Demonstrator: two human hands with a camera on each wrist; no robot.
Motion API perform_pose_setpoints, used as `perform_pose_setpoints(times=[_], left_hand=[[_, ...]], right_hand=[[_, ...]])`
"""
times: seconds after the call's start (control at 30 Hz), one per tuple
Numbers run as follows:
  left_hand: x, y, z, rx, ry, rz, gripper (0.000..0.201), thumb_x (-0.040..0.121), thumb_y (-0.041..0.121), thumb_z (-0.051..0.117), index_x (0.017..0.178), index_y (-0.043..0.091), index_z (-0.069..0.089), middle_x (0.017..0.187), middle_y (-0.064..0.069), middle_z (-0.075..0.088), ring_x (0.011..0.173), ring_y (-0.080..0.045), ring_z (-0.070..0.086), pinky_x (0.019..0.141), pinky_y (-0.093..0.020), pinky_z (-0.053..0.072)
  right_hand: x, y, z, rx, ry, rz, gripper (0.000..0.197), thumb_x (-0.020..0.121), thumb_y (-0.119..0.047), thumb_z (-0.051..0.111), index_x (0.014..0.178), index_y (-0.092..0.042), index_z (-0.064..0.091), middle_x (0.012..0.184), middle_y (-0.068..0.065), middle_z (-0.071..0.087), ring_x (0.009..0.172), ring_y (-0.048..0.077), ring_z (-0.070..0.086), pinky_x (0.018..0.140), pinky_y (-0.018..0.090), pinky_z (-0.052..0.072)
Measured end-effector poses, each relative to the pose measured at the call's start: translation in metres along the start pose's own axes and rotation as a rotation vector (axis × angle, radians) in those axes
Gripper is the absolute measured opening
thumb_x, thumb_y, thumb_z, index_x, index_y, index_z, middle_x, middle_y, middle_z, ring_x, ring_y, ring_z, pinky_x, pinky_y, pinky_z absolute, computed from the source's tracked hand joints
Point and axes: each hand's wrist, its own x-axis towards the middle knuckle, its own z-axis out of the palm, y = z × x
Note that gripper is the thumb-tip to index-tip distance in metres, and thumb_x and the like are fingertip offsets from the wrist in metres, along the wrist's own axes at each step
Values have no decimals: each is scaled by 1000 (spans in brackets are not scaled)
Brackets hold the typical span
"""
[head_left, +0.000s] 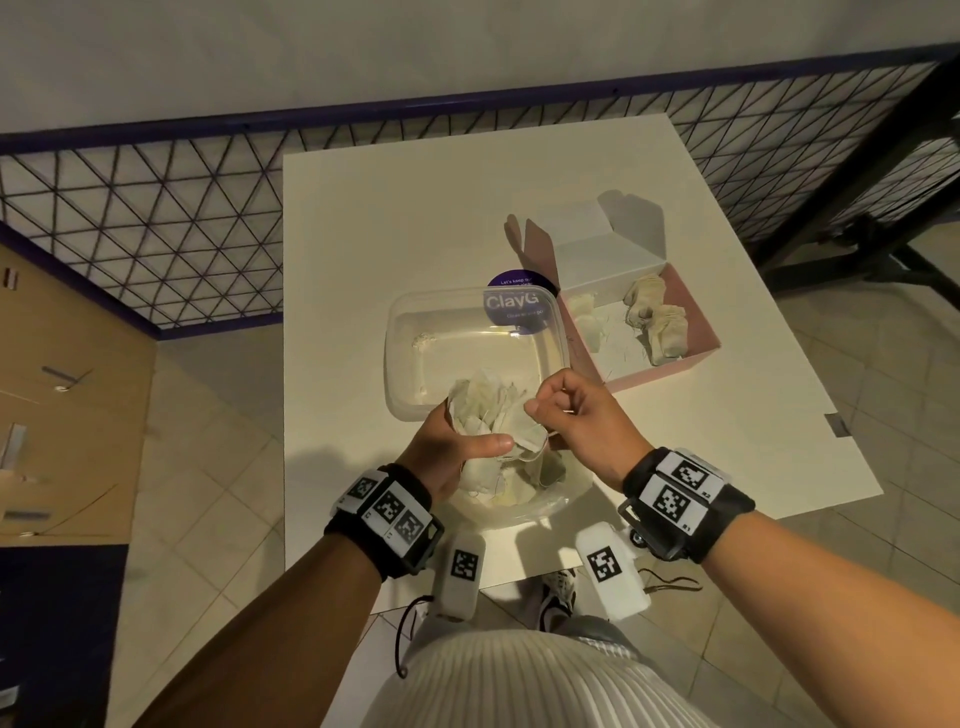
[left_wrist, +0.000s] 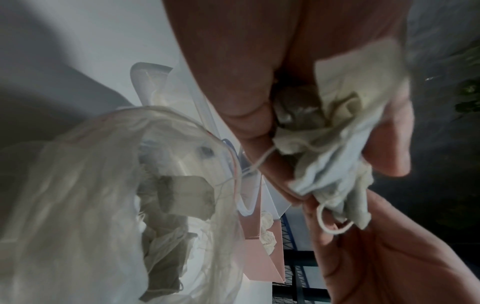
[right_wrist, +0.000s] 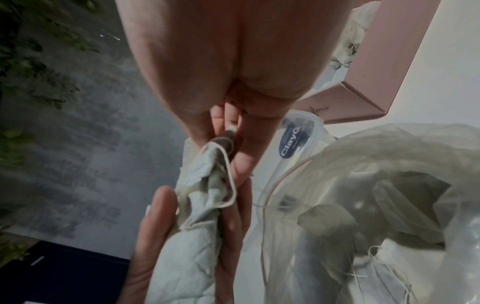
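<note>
Over the near edge of the white table (head_left: 363, 234), both hands meet around a bundle of small cream cloth drawstring pouches (head_left: 491, 415). The left hand (head_left: 447, 449) holds it from below and from the left, fingers curled behind the cloth and thumb pressed across the front. The right hand (head_left: 574, 415) comes in from the right with its fingers bunched, pinching at the bundle's right edge, where the right wrist view shows a thin white cord (right_wrist: 230, 174) looped beside its fingertips. What matters is how the bundle lies — its long axis runs from the left palm up and away across the table, so the loose upper ends point at the clear rectangular plastic tub (head_left: 467, 353) just beyond. A crumpled clear plastic bag (head_left: 540, 506) with more pouches sits directly beneath the hands. The pink cardboard box (head_left: 675, 371), holding a few pouches, stands farther off to the right, nearer the right hand. I'd judge the right hand is the one to draw a single pouch off sideways while the left anchors the rest — though a tangled cord could drag a neighbour along.
</note>
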Motion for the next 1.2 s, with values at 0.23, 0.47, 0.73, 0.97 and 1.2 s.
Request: perform_pose_setpoints(times=[0.23, 0.47, 0.73, 0.97, 1.2], left_hand=[[1, 0, -1, -24, 51, 4, 48, 70, 1, 65, 118, 3, 59, 114, -22, 66, 105, -36, 64, 92, -44, 52], [-3, 5, -2, -70, -16, -10, 41, 66, 5, 67, 107, 11, 66, 103, -16, 68, 97, -32, 65, 81, -40, 53], [-3, 5, -14, -65, -51, -18, 52, 60, 13, 73, 111, 16, 63, 109, -17, 64, 105, -38, 60, 91, -50, 48], [-5, 10, -17, -94, -47, -31, 50, 58, 15, 73, 106, 14, 64, 100, -18, 64, 92, -38, 62, 76, -44, 53], [-5, 5, -25, -74, 47, -70, 48, 63, 16, 73, 111, 17, 67, 110, -23, 64, 102, -40, 61, 91, -53, 50]], right_hand=[[-1, -2, 0, -21, -59, 36, 17, 89, -11, 61, 105, -11, 63, 73, 4, 57, 63, 14, 58, 52, 26, 54], [-1, 1, -1, 100, -11, 81, 4, 84, -9, 67, 85, -11, 64, 82, 14, 57, 72, 17, 56, 52, 24, 52], [4, -4, -24, 271, 72, 96, 10, 84, 2, 62, 83, -8, 62, 69, 2, 64, 64, 12, 60, 52, 22, 49], [4, -9, -47, 316, 146, 48, 13, 86, 1, 58, 79, -10, 61, 68, 0, 68, 63, 11, 63, 56, 25, 48], [8, -33, -74, 429, 330, -58, 13, 90, -5, 55, 82, -15, 55, 82, 4, 66, 69, 15, 62, 59, 28, 45]])
